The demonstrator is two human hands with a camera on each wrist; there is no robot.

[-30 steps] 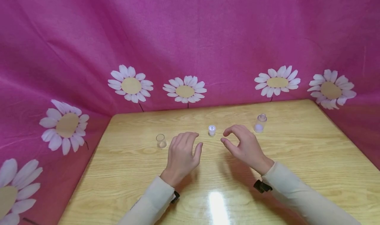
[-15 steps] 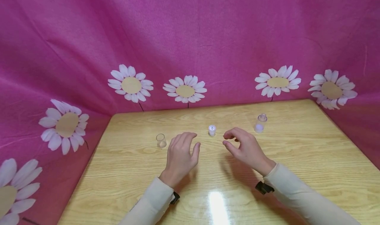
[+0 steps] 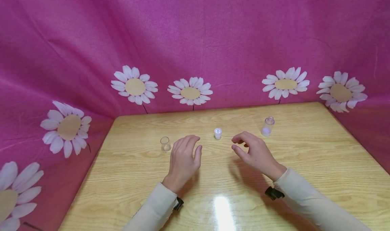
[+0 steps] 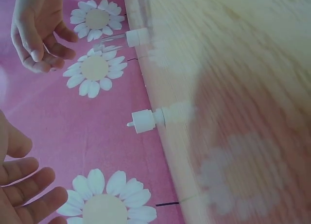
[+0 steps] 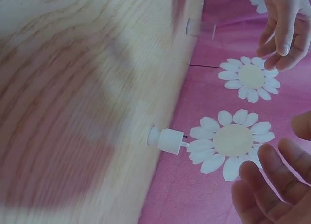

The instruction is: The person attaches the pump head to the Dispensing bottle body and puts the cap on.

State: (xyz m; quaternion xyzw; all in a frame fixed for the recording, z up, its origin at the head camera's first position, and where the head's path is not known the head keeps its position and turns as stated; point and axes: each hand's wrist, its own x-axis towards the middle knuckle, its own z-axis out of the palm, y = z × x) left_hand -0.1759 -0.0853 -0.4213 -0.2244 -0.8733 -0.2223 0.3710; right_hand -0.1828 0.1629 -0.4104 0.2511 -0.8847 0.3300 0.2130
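My left hand [image 3: 183, 160] hovers over the wooden table [image 3: 210, 187] with its fingers loosely bent and nothing in them. A small clear cup [image 3: 165, 144] stands just left of it. My right hand [image 3: 258, 154] also hangs in the air, fingers relaxed and holding nothing. Between and beyond the hands sits a small white plastic fitting [image 3: 217, 133]; both wrist views show a thin stem on its top. A clear, narrow-topped container [image 3: 268, 126] with a white part at its base stands behind the right hand, touched by neither hand.
A pink cloth [image 3: 231, 48] printed with white daisies hangs behind the table and along its sides. A bright light reflection lies on the tabletop near the front. Dark wrist straps show at both sleeves.
My hands have drawn slightly apart, the left a little to the left and the right a little to the right and down. The cup, fitting and container have stayed where they were.
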